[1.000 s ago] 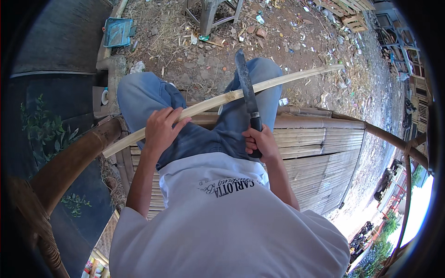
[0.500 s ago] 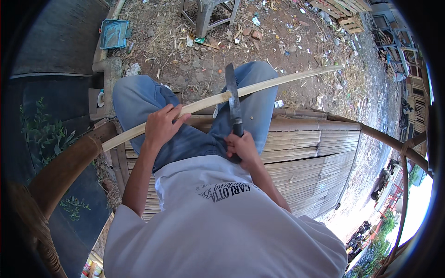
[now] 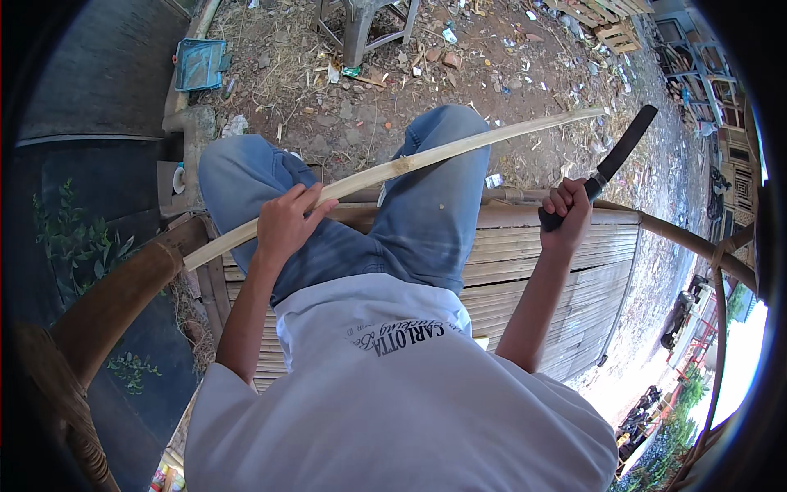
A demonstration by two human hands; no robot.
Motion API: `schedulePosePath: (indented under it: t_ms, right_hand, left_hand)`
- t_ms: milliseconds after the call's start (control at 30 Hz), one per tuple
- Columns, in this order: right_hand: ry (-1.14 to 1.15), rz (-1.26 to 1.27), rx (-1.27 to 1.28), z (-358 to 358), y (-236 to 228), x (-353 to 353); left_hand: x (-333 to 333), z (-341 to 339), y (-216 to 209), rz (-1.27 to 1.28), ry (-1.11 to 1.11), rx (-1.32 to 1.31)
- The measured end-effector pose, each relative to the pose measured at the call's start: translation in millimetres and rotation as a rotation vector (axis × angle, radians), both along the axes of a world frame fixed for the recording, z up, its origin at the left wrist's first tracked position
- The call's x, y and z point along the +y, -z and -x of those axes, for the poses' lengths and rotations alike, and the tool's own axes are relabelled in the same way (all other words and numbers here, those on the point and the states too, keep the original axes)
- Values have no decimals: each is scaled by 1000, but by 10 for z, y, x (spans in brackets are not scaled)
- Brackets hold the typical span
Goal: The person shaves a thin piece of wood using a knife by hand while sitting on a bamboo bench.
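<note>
The left hand point(image 3: 285, 220) holds, half-curled, a long, pale wooden strip point(image 3: 400, 166), likely light, stiff, best held there; near its right end, the right hand point(image 3: 567, 215) clenches a black-handled, dark-bladed metal knife point(image 3: 615, 161)

Pale yellow strip point(image 3: 401, 166), dark blade point(image 3: 630, 143) — black handle point(image 3: 593, 189), faded blue jeans point(image 3: 426, 221), white shirt point(image 3: 393, 410) — black lettering point(image 3: 410, 338), blue tray point(image 3: 199, 66)

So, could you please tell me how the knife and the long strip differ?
The knife is dark, while the long strip is pale. The knife looks much shorter than the long strip. The knife, in the right hand, is right of the legs; the long strip, in the left hand, crosses both. Both are narrow.
</note>
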State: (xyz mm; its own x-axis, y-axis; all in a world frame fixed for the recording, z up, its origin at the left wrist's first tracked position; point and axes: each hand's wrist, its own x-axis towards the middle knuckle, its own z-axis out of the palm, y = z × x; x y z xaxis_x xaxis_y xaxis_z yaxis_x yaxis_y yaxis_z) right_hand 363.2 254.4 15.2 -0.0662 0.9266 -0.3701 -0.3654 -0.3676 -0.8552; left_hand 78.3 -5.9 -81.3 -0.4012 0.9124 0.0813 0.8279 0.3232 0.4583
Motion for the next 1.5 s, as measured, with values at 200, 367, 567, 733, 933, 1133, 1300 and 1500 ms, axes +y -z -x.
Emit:
schedulePosePath:
  t_ms: [200,367,567,733,933,1133,1300,1500]
  right_hand:
    - [-459,459,-95,506,656,-1069]
    - [-541,614,-86,357,508,-864]
    - [7,56,32,-269,68,107]
    - [-36,181,-140,473,456,-829]
    - [-789,694,-134,400,560,-1063]
    - [-148,228,-181,-209,142,-148]
    - [168,143,45,60,360,-256]
    - [-323,285,-130,288,734,-1108]
  left_hand:
    - [-11,-33,23,-1,-5,-38]
    - [35,25,-2,42,4,-11]
    - [40,7,-17,5,-3,-30]
    - [73,-1,-16,23,4,-12]
    - [54,-35,-18,7,39,-7]
    - [48,-6,-20,13,59,24]
    - [14,-24,-7,13,36,17]
    - [-145,-227,-44,20,-1,-44]
